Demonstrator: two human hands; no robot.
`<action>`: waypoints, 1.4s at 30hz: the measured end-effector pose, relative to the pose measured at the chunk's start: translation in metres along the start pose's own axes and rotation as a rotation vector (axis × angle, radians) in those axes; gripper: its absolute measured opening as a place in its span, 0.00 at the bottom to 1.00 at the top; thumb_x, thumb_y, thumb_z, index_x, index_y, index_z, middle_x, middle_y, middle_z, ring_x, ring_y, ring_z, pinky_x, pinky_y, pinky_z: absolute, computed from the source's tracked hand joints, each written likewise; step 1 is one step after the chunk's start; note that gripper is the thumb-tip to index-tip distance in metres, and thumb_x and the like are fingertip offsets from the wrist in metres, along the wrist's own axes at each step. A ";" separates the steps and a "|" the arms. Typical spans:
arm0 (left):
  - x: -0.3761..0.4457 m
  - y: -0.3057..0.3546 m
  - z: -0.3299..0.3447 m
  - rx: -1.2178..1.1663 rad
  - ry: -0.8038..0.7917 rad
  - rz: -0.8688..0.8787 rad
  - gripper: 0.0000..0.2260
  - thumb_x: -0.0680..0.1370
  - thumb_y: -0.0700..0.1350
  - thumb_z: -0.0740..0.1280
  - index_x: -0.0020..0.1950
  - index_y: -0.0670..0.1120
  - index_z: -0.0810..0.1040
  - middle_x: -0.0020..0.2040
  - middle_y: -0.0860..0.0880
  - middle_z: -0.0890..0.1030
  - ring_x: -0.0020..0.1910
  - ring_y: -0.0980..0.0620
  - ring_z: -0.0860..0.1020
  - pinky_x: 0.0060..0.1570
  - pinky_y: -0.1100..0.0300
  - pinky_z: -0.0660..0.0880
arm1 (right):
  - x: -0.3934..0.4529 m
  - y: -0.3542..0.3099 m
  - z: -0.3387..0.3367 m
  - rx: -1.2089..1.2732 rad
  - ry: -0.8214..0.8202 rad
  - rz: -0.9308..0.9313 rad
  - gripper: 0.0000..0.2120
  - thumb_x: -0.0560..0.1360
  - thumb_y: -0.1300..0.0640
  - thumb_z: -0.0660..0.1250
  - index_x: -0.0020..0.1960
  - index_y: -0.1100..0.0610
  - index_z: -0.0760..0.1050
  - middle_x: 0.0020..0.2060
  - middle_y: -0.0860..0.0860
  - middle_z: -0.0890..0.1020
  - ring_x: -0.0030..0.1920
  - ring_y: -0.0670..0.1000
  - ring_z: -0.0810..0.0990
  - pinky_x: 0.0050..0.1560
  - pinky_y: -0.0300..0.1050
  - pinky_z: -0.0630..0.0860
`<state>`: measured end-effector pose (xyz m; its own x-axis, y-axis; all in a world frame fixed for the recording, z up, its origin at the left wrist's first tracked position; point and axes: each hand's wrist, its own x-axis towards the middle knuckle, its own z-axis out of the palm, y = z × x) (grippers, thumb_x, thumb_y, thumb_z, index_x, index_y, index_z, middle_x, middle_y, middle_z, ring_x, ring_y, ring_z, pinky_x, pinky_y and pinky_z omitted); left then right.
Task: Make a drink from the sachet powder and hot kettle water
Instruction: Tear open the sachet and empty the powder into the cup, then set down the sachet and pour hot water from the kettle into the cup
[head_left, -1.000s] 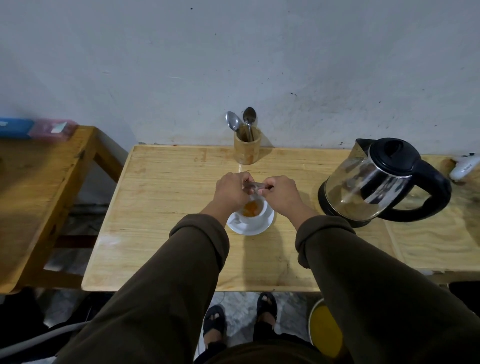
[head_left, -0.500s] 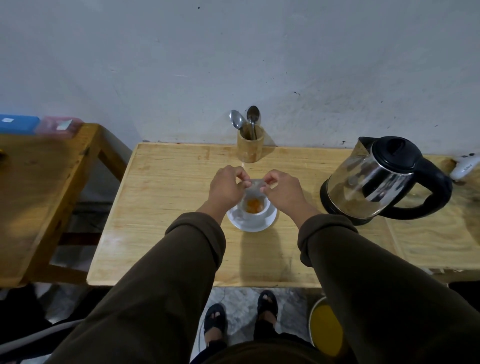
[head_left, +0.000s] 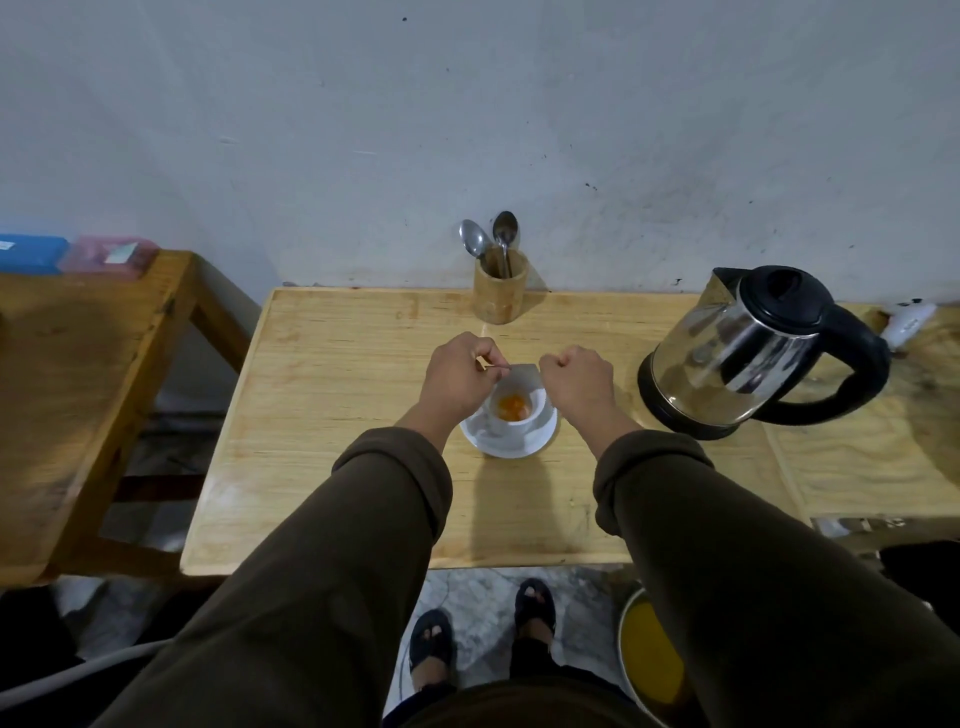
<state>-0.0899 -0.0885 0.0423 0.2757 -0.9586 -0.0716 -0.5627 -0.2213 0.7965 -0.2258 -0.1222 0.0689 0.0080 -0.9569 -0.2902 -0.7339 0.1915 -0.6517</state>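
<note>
A white cup (head_left: 535, 410) stands on a white saucer (head_left: 493, 441) at the middle of the wooden table (head_left: 337, 426). Orange powder (head_left: 511, 404) lies in the cup's bottom. My left hand (head_left: 457, 382) and my right hand (head_left: 574, 387) each pinch one side of a small pale sachet (head_left: 524, 375), held over the cup's far rim. The steel kettle (head_left: 748, 353) with a black lid and handle sits on its base to the right of the cup.
A wooden holder (head_left: 500, 293) with two spoons stands by the wall behind the cup. A lower wooden table (head_left: 78, 374) on the left carries a blue box and a pink box. A yellow bucket (head_left: 652, 660) sits on the floor by my feet.
My hands have drawn slightly apart, and the sachet now shows stretched between them above the cup. The cup, saucer and kettle have stayed in place.
</note>
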 end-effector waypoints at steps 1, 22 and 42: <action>-0.001 0.000 0.000 0.000 0.001 0.009 0.02 0.72 0.40 0.70 0.40 0.43 0.82 0.45 0.53 0.77 0.35 0.59 0.71 0.39 0.70 0.67 | -0.001 -0.001 0.000 0.043 -0.005 0.067 0.15 0.76 0.53 0.59 0.33 0.59 0.71 0.35 0.58 0.80 0.38 0.57 0.79 0.36 0.46 0.77; -0.026 -0.049 -0.035 -0.147 0.062 -0.111 0.03 0.71 0.40 0.72 0.43 0.42 0.82 0.40 0.50 0.81 0.36 0.58 0.77 0.35 0.81 0.70 | -0.029 -0.023 0.056 0.536 -0.195 0.299 0.11 0.76 0.67 0.64 0.38 0.56 0.68 0.33 0.55 0.77 0.26 0.49 0.78 0.25 0.39 0.75; -0.052 -0.122 -0.029 0.121 -0.184 -0.443 0.16 0.77 0.40 0.61 0.63 0.40 0.76 0.61 0.41 0.79 0.65 0.44 0.74 0.63 0.61 0.67 | -0.061 -0.021 0.143 -0.395 -0.481 -0.082 0.16 0.77 0.58 0.58 0.58 0.67 0.76 0.59 0.62 0.79 0.60 0.61 0.76 0.56 0.49 0.72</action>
<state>-0.0130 -0.0064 -0.0341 0.3724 -0.7810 -0.5014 -0.5117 -0.6235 0.5911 -0.1133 -0.0364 0.0002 0.3119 -0.7422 -0.5932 -0.9129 -0.0609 -0.4037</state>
